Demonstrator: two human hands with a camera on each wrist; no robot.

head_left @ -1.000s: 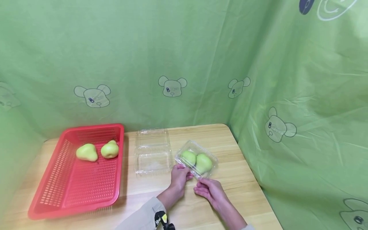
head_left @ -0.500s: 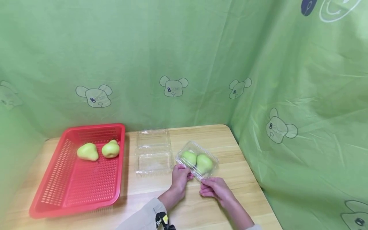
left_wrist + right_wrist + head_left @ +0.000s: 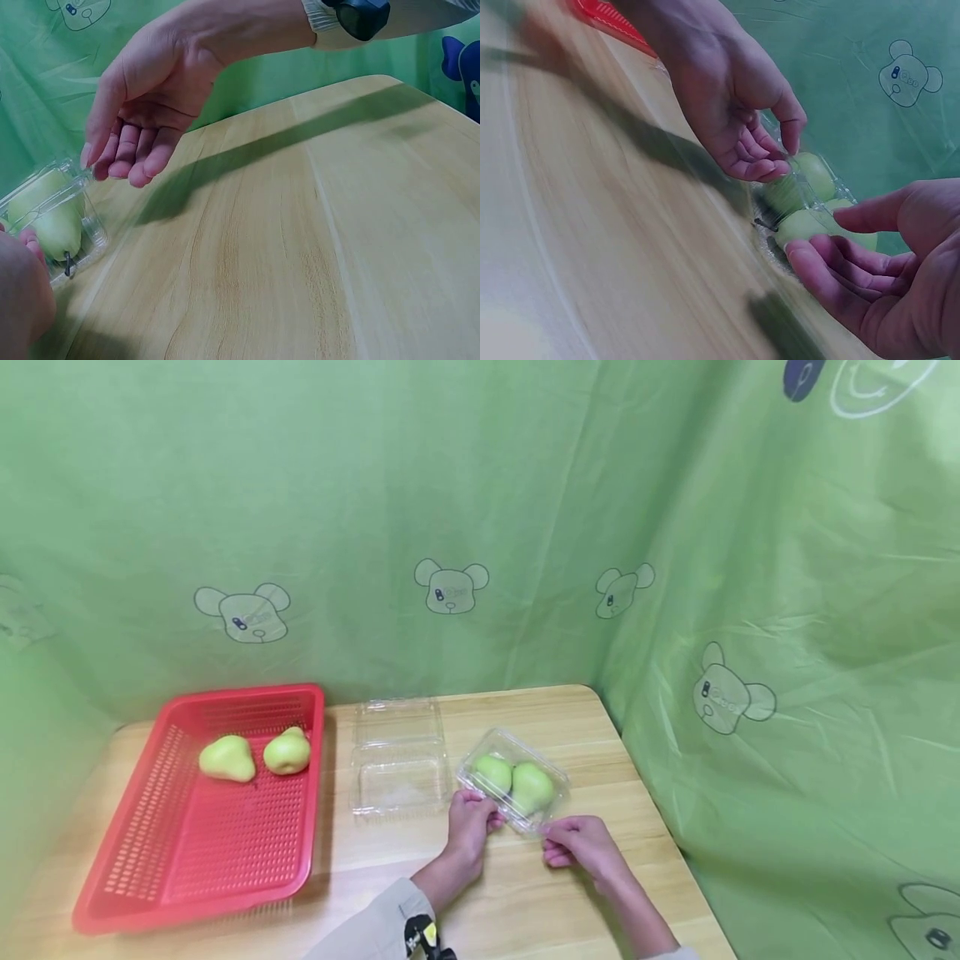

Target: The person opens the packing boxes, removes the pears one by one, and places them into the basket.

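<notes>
A clear plastic clamshell box (image 3: 487,745) with its lid down holds two green pears (image 3: 532,788). It sits slanted on the table's right half. My left hand (image 3: 468,828) pinches the box's front rim near its left part; in the right wrist view this hand (image 3: 731,105) has its thumb on the upper side and fingers curled below. At the near right corner, my right hand (image 3: 588,847) pinches the rim between thumb and fingers. The left wrist view shows a pear's dark stem (image 3: 68,264) through the clear wall.
A second clear clamshell box (image 3: 400,781) lies open beside it to the left. Further left stands a red perforated basket (image 3: 195,860) with two pears (image 3: 227,758) inside. Green cloth (image 3: 375,485) hangs behind and to the right of the wooden table (image 3: 517,910).
My right hand has slid rightward along the box's front rim toward its near right corner. The left hand and the box have stayed nearly in place.
</notes>
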